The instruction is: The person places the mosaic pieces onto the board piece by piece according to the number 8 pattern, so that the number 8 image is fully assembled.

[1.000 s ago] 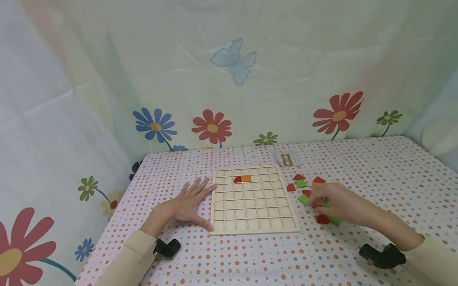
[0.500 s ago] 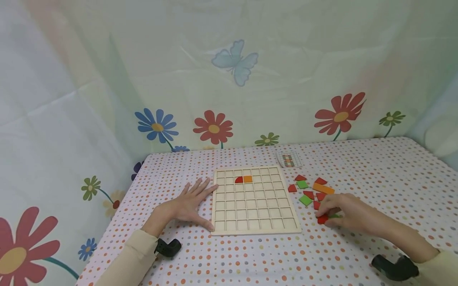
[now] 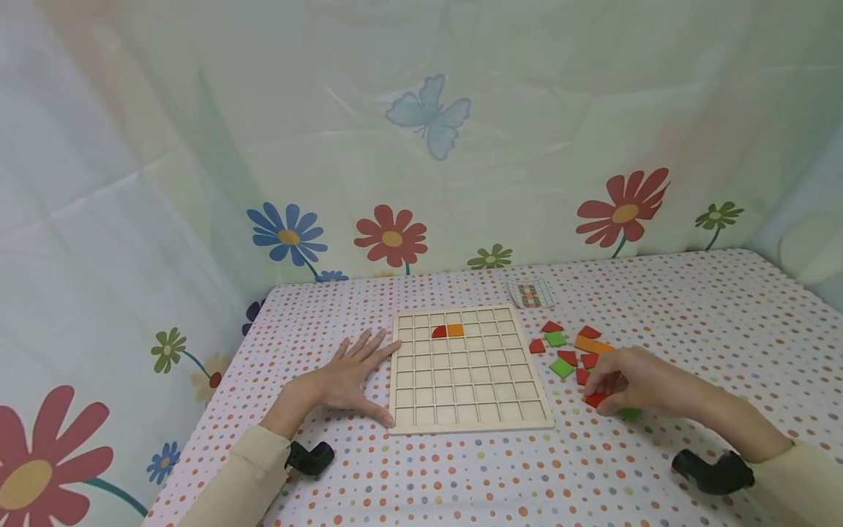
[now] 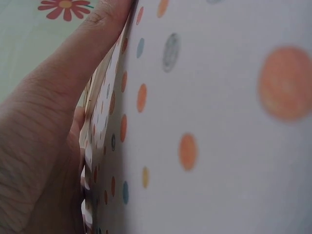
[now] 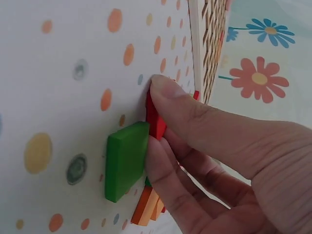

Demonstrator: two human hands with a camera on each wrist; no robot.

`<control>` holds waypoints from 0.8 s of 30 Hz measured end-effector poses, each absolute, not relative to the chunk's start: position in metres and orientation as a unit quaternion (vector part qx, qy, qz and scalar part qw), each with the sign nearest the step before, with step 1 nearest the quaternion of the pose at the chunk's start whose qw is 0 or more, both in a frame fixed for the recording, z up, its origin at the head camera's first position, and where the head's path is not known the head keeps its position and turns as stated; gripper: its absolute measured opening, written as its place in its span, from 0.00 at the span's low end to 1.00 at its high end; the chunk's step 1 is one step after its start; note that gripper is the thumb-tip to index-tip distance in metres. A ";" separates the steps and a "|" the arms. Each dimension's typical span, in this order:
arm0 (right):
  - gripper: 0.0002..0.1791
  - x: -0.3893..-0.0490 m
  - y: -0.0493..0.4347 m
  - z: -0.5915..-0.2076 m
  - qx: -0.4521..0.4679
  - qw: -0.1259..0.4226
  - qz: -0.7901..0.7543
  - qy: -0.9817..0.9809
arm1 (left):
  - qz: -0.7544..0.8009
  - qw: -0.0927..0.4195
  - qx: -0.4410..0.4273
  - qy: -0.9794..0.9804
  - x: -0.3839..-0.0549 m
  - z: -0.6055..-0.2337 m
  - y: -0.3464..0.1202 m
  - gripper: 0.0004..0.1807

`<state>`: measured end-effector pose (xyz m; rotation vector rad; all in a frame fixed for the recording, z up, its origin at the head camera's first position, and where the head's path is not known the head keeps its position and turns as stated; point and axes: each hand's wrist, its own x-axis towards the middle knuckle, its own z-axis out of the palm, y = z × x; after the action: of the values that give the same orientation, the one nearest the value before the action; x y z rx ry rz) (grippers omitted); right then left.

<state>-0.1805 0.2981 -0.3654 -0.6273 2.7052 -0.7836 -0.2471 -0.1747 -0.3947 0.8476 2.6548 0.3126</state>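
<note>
The wooden grid board [image 3: 470,428] lies flat on the dotted cloth in the head view. In one of its upper rows a red quarter-circle tile [image 3: 440,332] sits beside an orange square tile [image 3: 455,330]. My left hand [image 3: 342,379] spreads along the board's left edge, with thumb and index fingertips at the frame. To the right of the board, my right hand [image 3: 642,384] pinches a red tile [image 5: 155,114] between thumb and fingers; its rounded side shows in the head view. A green square tile [image 5: 126,161] stands out beside those fingers in the right wrist view.
Between board and right hand lie several loose tiles: red ones [image 3: 536,345], green squares [image 3: 563,368] and an orange strip [image 3: 589,344]. A printed pattern card [image 3: 530,294] lies behind the board's right corner. A flowered backdrop [image 3: 316,110] rises behind the table.
My right hand has come down over the loose tiles toward me, uncovering the orange strip, and now pinches the near red tile, slightly shifted. My left hand stays at the board.
</note>
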 end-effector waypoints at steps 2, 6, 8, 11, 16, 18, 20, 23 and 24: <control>0.11 -0.181 0.298 -0.365 -0.211 0.129 -0.268 0.931 | 0.110 0.167 0.299 0.933 -0.247 -0.395 -0.174 0.70; 0.11 -0.181 0.297 -0.365 -0.197 0.132 -0.262 0.936 | 0.108 0.169 0.300 0.933 -0.247 -0.395 -0.173 0.69; 0.11 -0.181 0.296 -0.365 -0.194 0.128 -0.256 0.938 | 0.115 0.168 0.301 0.932 -0.247 -0.395 -0.173 0.70; 0.11 -0.179 0.295 -0.364 -0.203 0.116 -0.249 0.940 | 0.121 0.165 0.304 0.930 -0.248 -0.397 -0.173 0.70; 0.11 -0.176 0.292 -0.366 -0.209 0.114 -0.254 0.938 | 0.119 0.163 0.299 0.932 -0.250 -0.404 -0.176 0.73; 0.11 -0.175 0.290 -0.365 -0.203 0.117 -0.258 0.937 | 0.115 0.165 0.297 0.934 -0.249 -0.404 -0.176 0.73; 0.11 -0.174 0.288 -0.364 -0.202 0.114 -0.260 0.937 | 0.114 0.163 0.295 0.934 -0.247 -0.401 -0.175 0.71; 0.12 -0.173 0.286 -0.361 -0.200 0.100 -0.257 0.940 | 0.107 0.164 0.292 0.936 -0.245 -0.396 -0.173 0.70; 0.11 -0.173 0.286 -0.361 -0.202 0.090 -0.253 0.942 | 0.105 0.164 0.292 0.937 -0.245 -0.395 -0.173 0.70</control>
<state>-0.1733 0.2856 -0.3605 -0.6006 2.8006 -0.7513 -0.2452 -0.1727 -0.3952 0.8312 2.6705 0.3001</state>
